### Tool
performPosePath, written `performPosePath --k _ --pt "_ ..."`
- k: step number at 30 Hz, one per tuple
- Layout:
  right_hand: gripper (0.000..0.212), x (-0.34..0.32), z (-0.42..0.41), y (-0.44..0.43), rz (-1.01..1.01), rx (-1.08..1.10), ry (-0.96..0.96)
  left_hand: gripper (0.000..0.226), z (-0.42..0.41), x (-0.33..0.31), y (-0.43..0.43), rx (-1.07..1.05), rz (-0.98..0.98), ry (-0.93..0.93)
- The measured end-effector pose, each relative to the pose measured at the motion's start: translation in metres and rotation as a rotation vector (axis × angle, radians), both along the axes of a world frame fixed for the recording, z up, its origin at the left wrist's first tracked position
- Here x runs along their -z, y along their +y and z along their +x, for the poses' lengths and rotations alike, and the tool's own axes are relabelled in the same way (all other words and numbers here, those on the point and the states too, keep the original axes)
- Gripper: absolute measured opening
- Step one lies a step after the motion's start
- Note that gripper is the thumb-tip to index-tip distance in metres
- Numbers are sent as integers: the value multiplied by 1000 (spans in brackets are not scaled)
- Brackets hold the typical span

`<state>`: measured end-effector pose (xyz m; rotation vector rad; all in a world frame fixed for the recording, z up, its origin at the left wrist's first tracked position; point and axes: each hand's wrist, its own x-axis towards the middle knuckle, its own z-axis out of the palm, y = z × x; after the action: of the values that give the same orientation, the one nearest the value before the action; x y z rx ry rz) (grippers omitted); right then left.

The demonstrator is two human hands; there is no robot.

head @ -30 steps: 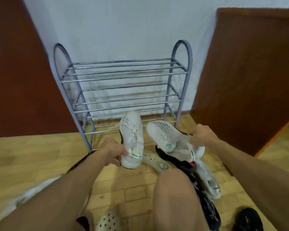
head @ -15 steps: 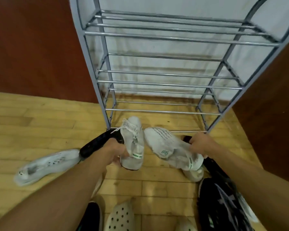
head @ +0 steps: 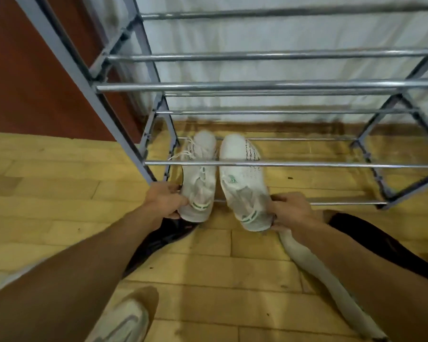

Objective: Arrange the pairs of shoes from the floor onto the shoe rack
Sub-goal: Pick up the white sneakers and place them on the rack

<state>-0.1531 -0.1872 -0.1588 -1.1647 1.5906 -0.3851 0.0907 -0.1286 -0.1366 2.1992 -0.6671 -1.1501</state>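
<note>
Floor (head: 47, 193): yellowish wood blocks laid like brick, scuffed, matte

Wall (head: 282, 35) behind: white, streaked with grime near the dark skirting. Reddish-brown smooth panel (head: 22, 82) at left

Shoe rack (head: 257, 86): grey painted flat-bar side frames, shiny round chrome rails running across in tiers; stands against the wall

Loose shoes on floor: black shoe (head: 163, 240) partly under the left forearm; long pale shoe (head: 307, 267) under the right forearm; dark shoe (head: 371, 238) at far right; pale shoe (head: 126, 319) at the bottom edge, blurred

Left sneaker (head: 200, 178) and right sneaker (head: 242, 178): white knit mesh, green heel tabs, soft and creased. Side by side on the left end of the lowest tier, toes to the wall, heels overhanging the front rail. Left one has loose white laces; right one a row of small dark marks

Left hand (head: 166, 199): fingers curled round the left sneaker's heel. Right hand (head: 292, 211): thumb and fingers pinching the right sneaker's heel
</note>
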Motion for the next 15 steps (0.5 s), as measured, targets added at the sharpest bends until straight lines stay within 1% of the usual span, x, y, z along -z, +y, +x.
performPosePath --k 1,3,4,7,12,15 --pt "16 6 8 -6 2 10 -16 28 2 5 -6 -15 -18 1" --pt "15 14 24 -17 -18 33 -14 11 4 14 -14 -18 -49 -53" --pt "14 18 31 -22 -35 44 -3 9 6 19 -16 -11 -70 -100" --pt "18 21 49 -29 -76 43 56 11 12 33 -18 18 -97 -229" --pt "19 27 71 -21 -71 22 40 20 12 49 -16 98 -99 -370" --pt "21 34 78 -15 -67 29 26 24 11 55 -14 93 -128 -375"
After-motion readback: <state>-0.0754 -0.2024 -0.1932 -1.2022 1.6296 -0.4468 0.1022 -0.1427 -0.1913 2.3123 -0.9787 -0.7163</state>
